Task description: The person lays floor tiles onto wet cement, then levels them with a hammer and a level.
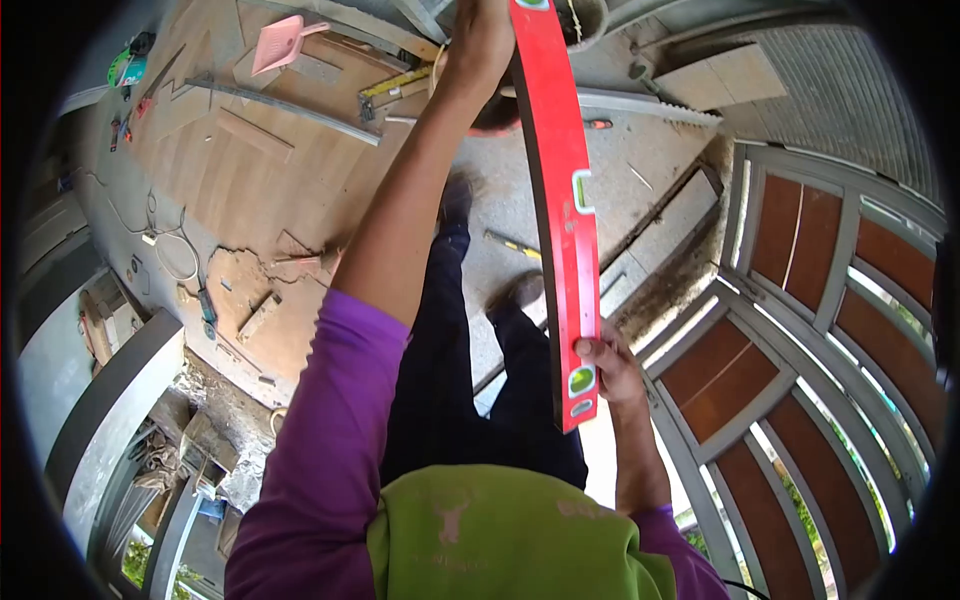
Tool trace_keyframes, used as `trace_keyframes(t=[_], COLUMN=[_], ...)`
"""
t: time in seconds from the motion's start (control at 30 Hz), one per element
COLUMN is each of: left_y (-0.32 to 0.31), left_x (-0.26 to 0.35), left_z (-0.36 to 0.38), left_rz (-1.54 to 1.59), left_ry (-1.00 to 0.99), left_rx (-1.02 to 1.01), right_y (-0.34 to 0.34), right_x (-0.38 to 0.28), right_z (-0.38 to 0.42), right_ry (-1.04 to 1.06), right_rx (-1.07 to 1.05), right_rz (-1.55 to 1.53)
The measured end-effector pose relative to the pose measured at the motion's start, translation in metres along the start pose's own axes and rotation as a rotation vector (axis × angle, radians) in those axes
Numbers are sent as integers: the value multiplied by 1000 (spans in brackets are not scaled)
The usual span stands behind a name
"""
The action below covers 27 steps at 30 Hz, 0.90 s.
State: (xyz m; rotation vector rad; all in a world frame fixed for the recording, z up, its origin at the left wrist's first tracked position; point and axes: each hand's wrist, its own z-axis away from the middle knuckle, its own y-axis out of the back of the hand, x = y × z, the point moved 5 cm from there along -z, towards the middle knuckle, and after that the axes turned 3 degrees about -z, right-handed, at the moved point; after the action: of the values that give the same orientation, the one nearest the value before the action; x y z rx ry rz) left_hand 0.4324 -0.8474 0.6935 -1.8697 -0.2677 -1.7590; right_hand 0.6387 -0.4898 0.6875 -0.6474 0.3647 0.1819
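A long red spirit level with green vials runs from the top edge of the head view down to my right side, held lengthwise in front of me. My right hand grips its lower end, the thumb pressed on the red face near the round vial. Up at the far end, my left hand closes against the level's left edge; its fingers are mostly hidden or cut off by the frame. Below the level, a yellow and black tool lies on the floor near my feet.
Wooden boards, a metal bar and a pink dustpan lie on the floor ahead left. A cable and hand tools are scattered farther left. Along my right stands a grey frame with brown panels.
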Motion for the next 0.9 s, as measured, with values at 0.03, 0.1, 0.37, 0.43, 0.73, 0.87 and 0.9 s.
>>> trace_keyframes(t=[0.03, 0.1, 0.37, 0.43, 0.73, 0.87, 0.9], left_y=[-14, -35, -76, -82, -126, -88, -78], left_x=[11, 26, 38, 24, 33, 25, 12], left_z=[2, 14, 93, 129, 276, 306, 314], left_rz=[-8, -25, -35, 60, 780, 675, 640], left_ry=[-21, -37, 13, 114, 539, 612, 657], left_rx=[-27, -63, -67, -105, -392, -175, -175], right_y=[-4, -15, -27, -31, -47, -42, -40], right_x=[-7, -14, -48, -54, -2, 37, 48], right_z=[3, 12, 42, 53, 50, 37, 33], right_ry=[55, 135, 231, 315, 98, -17, -26], right_rx=[-4, 16, -69, 5, -594, -608, -583], right_rz=[28, 59, -99, -55, -205, -146, -126])
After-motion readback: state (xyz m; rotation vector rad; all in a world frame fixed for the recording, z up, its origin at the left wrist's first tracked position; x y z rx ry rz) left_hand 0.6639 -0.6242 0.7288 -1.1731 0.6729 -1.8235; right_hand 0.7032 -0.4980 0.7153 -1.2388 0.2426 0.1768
